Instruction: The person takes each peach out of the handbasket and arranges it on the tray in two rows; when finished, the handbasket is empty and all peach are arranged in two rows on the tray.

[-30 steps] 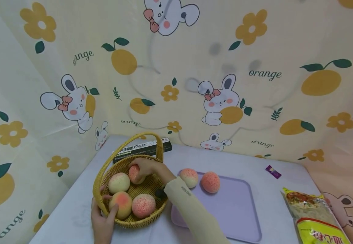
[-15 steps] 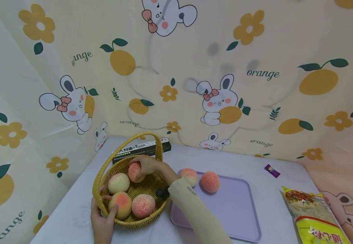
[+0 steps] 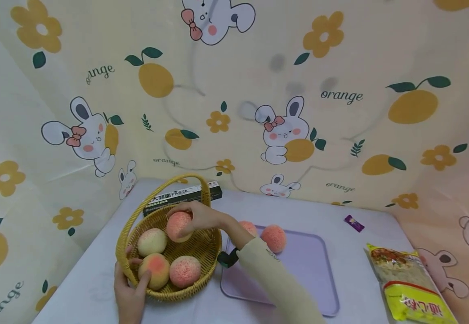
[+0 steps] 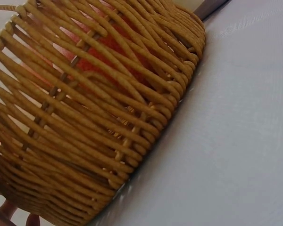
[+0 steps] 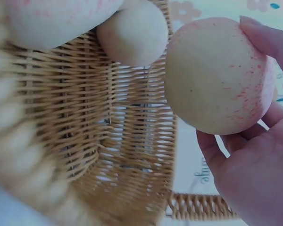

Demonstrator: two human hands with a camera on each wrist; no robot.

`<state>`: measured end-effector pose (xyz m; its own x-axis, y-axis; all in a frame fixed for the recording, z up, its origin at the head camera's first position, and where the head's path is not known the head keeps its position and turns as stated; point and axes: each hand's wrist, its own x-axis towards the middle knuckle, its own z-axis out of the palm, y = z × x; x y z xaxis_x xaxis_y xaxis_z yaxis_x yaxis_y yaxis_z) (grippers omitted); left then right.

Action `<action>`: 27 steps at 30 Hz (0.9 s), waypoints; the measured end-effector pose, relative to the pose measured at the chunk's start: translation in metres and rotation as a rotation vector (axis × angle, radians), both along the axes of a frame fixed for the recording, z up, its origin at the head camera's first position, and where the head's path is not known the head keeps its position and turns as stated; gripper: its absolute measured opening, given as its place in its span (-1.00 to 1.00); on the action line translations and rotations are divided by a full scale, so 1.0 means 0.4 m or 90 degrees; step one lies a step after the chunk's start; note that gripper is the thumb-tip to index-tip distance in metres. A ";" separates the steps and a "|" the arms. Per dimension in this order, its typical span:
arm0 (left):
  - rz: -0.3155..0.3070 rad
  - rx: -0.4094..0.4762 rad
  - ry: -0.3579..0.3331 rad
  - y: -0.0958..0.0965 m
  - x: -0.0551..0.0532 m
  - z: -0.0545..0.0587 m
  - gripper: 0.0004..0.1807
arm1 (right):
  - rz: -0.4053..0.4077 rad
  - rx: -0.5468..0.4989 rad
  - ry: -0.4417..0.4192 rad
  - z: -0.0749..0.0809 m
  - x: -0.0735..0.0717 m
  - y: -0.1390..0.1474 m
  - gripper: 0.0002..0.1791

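My right hand grips a pink-speckled peach near the back of the yellow wicker basket. Pale skin shows on that peach's other side in the right wrist view, thumb on one side and fingers beneath. My left hand holds the basket's left rim, its thumb over the edge beside a yellow peach with a red blush. A pale peach and another speckled peach also lie inside. Close up in the left wrist view is the basket's woven wall, with red showing through it.
A lilac tray right of the basket bears two pink peaches, one partly hidden by my right forearm. Behind the basket lies a black-and-white pasta box. Farther right are a small purple packet and a yellow food bag.
My right hand has raised the peach slightly inside the basket, showing more of it. The left hand keeps its hold on the rim. The head view has shifted a little to the right.
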<state>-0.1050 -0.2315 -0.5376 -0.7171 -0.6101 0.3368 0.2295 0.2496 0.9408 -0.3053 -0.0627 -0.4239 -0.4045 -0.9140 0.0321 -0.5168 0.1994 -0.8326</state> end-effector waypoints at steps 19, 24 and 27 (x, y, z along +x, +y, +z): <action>0.015 -0.014 -0.005 0.016 -0.006 0.002 -0.19 | -0.101 -0.085 -0.016 0.022 0.056 0.364 -0.35; 0.031 -0.029 -0.019 0.014 -0.001 0.006 -0.19 | -0.143 -0.073 -0.025 0.018 0.072 0.468 -0.35; 0.035 -0.035 -0.023 0.013 0.001 0.010 -0.19 | -0.171 -0.070 -0.028 0.012 0.080 0.525 -0.36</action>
